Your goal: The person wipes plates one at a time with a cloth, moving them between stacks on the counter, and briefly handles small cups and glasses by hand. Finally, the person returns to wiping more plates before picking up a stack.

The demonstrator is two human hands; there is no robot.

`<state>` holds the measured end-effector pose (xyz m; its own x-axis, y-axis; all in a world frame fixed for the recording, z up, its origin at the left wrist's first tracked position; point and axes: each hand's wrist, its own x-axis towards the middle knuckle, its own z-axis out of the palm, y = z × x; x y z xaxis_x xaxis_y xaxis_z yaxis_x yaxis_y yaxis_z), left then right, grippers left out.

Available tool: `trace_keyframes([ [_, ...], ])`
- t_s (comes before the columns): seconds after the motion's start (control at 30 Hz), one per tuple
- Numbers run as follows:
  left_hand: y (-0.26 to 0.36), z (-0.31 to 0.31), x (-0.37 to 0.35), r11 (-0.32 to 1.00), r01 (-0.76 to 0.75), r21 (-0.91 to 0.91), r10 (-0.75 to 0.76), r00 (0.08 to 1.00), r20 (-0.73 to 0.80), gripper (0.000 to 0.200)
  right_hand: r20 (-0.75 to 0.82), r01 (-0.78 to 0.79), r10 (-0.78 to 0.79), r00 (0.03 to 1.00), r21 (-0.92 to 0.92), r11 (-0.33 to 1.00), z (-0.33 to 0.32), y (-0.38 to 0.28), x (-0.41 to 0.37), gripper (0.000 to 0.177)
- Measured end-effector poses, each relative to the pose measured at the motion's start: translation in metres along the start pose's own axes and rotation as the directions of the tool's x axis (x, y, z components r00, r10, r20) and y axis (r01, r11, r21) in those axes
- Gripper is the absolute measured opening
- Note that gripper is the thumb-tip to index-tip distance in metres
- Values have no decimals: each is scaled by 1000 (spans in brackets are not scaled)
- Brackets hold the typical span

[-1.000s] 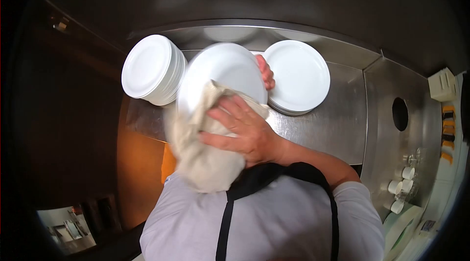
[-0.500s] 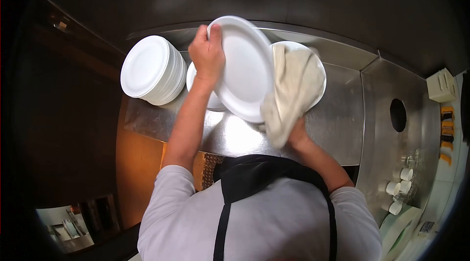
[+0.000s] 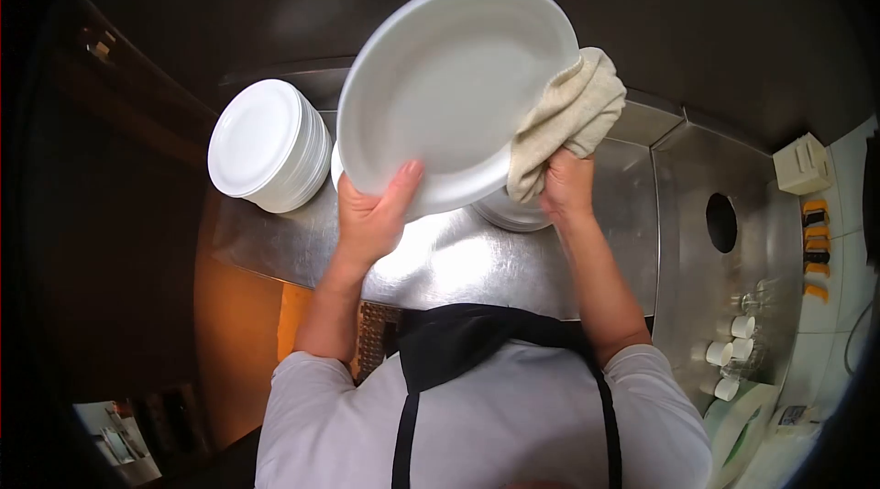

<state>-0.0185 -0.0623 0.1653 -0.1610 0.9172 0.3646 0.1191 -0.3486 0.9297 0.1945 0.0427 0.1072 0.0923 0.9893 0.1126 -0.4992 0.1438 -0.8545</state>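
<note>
Stainless worktop (image 3: 458, 269) gleaming below, you hold a white plate (image 3: 449, 86) aloft, left hand (image 3: 371, 214) clasping its lower rim, right hand (image 3: 568, 185) clutching a cloth (image 3: 573, 109) against its right edge; it looks stiff and slippery (likely breakable, too), best held by the rim.

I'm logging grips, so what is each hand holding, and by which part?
The left hand grips the plate by its lower-left rim, thumb on its face. The right hand holds the cloth by its lower folds, at the plate's right rim.
</note>
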Motion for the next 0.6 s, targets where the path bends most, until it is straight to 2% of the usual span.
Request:
trace_keyframes([
  [0.03,6,-13,-1,998,36,56,-38,998,45,32,4,-4,5,1000,-150,989,-8,-7,6,41],
  [0.07,13,-22,-3,995,22,99,-32,995,96,33,117,137,-113,987,-229,964,-11,-16,12,39],
  [0.13,27,-37,-8,981,-4,192,-36,979,203,33,351,417,-303,886,-318,851,-5,-41,20,34],
  [0.23,43,-53,-7,965,101,242,-176,933,314,22,635,624,-259,728,-456,634,18,-73,29,37],
  [0.33,53,-58,-8,918,154,366,-306,862,405,39,886,853,-230,403,-273,445,66,-91,27,38],
  [0.37,52,-61,-10,897,191,398,-367,823,434,44,941,897,-164,296,-216,386,82,-96,21,37],
  [0.4,38,-61,-20,906,98,411,-275,875,398,46,954,899,-163,253,-169,404,95,-87,14,35],
  [0.43,12,-60,-36,903,6,430,-179,914,363,48,959,902,-166,229,-146,405,104,-77,6,39],
  [0.47,-3,-59,-47,907,27,421,-184,923,337,50,963,905,-168,209,-125,408,111,-69,-2,42],
  [0.5,-18,-58,-57,911,48,410,-189,931,311,53,944,873,-228,240,-107,476,117,-65,-7,40],
  [0.53,-26,-57,-63,916,178,359,-292,909,296,56,908,852,-276,315,-143,504,119,-62,-8,42],
  [0.6,-38,-60,-72,890,448,82,-455,868,199,61,808,801,-357,469,-220,557,112,-62,-5,46],
])
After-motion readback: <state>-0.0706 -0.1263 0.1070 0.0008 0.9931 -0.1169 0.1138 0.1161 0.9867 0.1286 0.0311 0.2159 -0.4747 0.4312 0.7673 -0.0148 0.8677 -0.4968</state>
